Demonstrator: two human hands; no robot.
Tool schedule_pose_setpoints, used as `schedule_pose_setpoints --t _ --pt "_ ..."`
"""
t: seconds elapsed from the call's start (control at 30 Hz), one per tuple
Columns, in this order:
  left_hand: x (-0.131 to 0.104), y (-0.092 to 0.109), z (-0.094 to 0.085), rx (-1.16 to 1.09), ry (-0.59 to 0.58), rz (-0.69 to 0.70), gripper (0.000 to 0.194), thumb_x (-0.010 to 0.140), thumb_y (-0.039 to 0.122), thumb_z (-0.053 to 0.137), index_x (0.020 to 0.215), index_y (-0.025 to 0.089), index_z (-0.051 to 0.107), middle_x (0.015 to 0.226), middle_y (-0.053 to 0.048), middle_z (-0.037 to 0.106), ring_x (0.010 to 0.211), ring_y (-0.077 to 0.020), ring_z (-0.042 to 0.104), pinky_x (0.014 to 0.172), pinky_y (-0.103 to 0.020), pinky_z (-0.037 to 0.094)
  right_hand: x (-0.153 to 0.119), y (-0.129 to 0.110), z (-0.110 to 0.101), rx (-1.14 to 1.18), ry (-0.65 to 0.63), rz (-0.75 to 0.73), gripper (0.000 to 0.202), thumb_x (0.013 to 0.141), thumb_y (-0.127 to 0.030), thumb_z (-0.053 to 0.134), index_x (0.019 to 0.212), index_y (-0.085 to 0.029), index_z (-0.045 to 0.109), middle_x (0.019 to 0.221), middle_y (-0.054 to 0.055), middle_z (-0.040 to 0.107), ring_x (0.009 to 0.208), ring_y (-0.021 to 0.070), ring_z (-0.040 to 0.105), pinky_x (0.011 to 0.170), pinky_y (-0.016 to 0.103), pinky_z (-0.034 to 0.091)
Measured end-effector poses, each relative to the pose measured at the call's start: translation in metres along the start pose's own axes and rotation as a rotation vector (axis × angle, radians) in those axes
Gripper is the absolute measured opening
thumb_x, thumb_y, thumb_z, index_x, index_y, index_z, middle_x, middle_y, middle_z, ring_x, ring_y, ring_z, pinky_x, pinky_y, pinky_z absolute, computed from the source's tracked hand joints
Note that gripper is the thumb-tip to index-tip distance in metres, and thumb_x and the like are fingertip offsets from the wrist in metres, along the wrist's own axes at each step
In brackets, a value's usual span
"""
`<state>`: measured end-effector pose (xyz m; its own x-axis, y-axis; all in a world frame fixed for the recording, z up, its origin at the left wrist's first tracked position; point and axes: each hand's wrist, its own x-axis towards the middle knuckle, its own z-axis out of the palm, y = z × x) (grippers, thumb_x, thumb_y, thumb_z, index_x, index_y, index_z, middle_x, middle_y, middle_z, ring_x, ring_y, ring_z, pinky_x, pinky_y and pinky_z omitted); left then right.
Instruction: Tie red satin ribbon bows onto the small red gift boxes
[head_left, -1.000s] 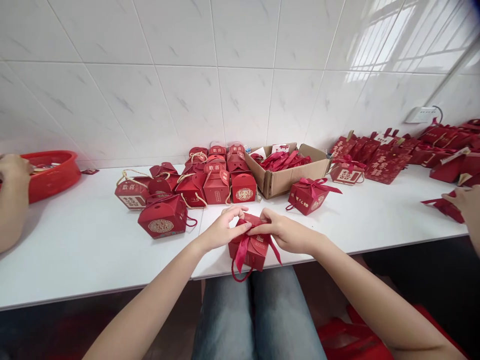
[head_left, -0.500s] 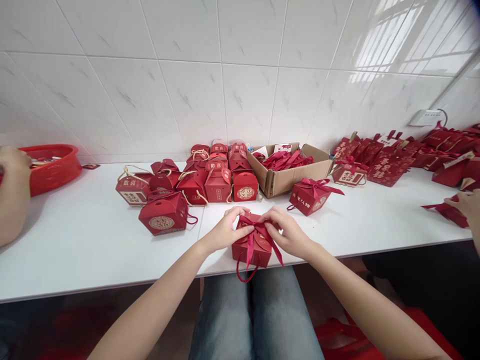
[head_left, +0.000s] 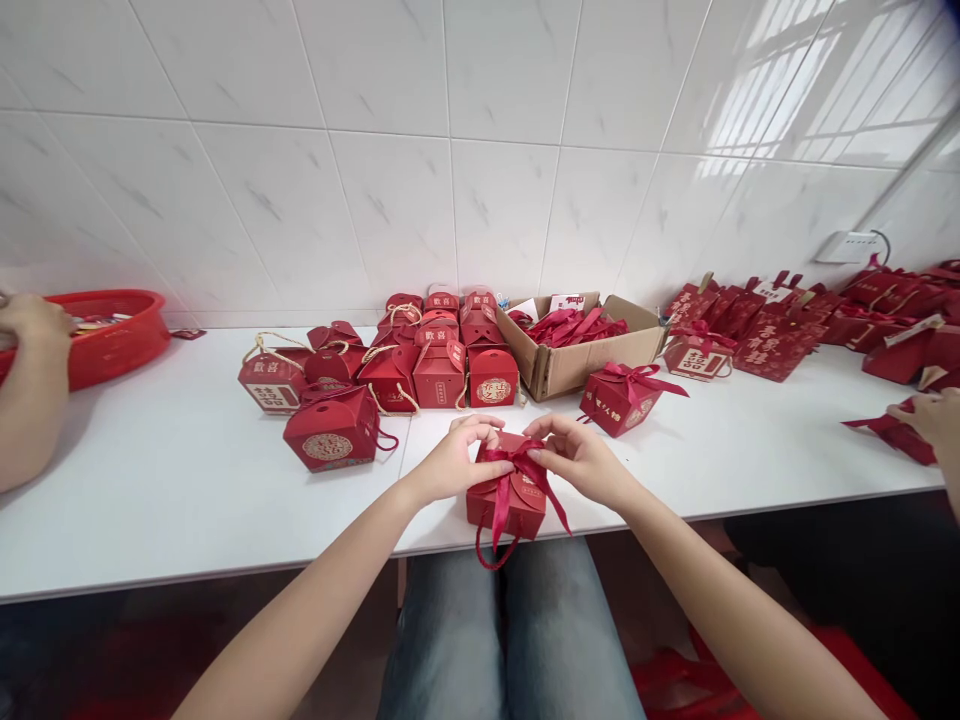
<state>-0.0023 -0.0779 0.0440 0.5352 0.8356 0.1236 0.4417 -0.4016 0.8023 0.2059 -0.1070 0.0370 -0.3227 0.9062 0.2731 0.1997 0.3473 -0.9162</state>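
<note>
A small red gift box [head_left: 517, 508] stands at the table's front edge, its rope handle hanging over the side toward my lap. Across its top lies a dark red ribbon [head_left: 504, 500] tied in a bow, two tails trailing down the front. My left hand [head_left: 465, 460] pinches the bow's left loop between thumb and fingers. From the other side my right hand [head_left: 574, 458] has the right loop pinched the same way. Just beyond to the right sits another box with a ribbon bow [head_left: 622, 395].
Several red boxes [head_left: 439, 370] are grouped by the wall. Beside them a cardboard box [head_left: 592, 358] holds red ribbons. A red basin [head_left: 124, 340] and a person's arm [head_left: 34, 370] are at the left. More red boxes and another person's hand [head_left: 937, 420] are at the right.
Both hands still hold the ribbon's loops, with my right fingers slightly shifted. The view has moved a little; the box remains in place at the table edge.
</note>
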Motion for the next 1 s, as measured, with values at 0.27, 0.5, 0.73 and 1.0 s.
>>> schedule_pose_setpoints --t 0.27,0.5,0.73,1.0 --pt "0.000 -0.006 0.000 -0.033 0.010 0.047 0.030 0.069 0.041 0.070 0.087 0.020 0.060 0.104 -0.006 0.060 0.095 -0.0230 0.056 0.085 -0.038 0.046 0.001 -0.012 -0.004 0.219 -0.083 0.150 0.023 0.074 -0.029 0.068 0.090 -0.016 0.059 0.088 0.003 0.059 0.068 0.0095 0.053 0.059 0.022 0.044" --pt "0.001 -0.008 -0.001 0.020 -0.058 0.039 0.029 0.072 0.043 0.066 0.084 0.019 0.057 0.108 -0.008 0.059 0.100 -0.0234 0.054 0.089 -0.040 0.045 0.002 -0.009 0.007 -0.085 -0.002 0.044 0.019 0.079 -0.033 0.064 0.086 -0.016 0.067 0.087 0.006 0.067 0.077 0.0160 0.060 0.071 0.029 0.047" --pt "-0.002 -0.001 -0.004 0.079 -0.108 0.033 0.026 0.075 0.046 0.061 0.073 0.020 0.055 0.113 -0.008 0.057 0.113 -0.0262 0.048 0.097 -0.043 0.041 0.003 -0.003 0.014 -0.340 0.002 -0.048 0.018 0.082 -0.031 0.061 0.079 -0.018 0.073 0.072 0.003 0.067 0.063 0.0130 0.056 0.060 0.025 0.041" --pt "-0.001 -0.008 0.000 0.078 -0.054 0.033 0.029 0.074 0.041 0.064 0.067 0.020 0.045 0.120 -0.008 0.055 0.122 -0.0266 0.041 0.102 -0.045 0.037 0.006 -0.002 0.013 -0.253 -0.047 0.076 0.020 0.081 -0.032 0.060 0.076 -0.017 0.073 0.073 0.003 0.071 0.065 0.0154 0.060 0.061 0.025 0.044"
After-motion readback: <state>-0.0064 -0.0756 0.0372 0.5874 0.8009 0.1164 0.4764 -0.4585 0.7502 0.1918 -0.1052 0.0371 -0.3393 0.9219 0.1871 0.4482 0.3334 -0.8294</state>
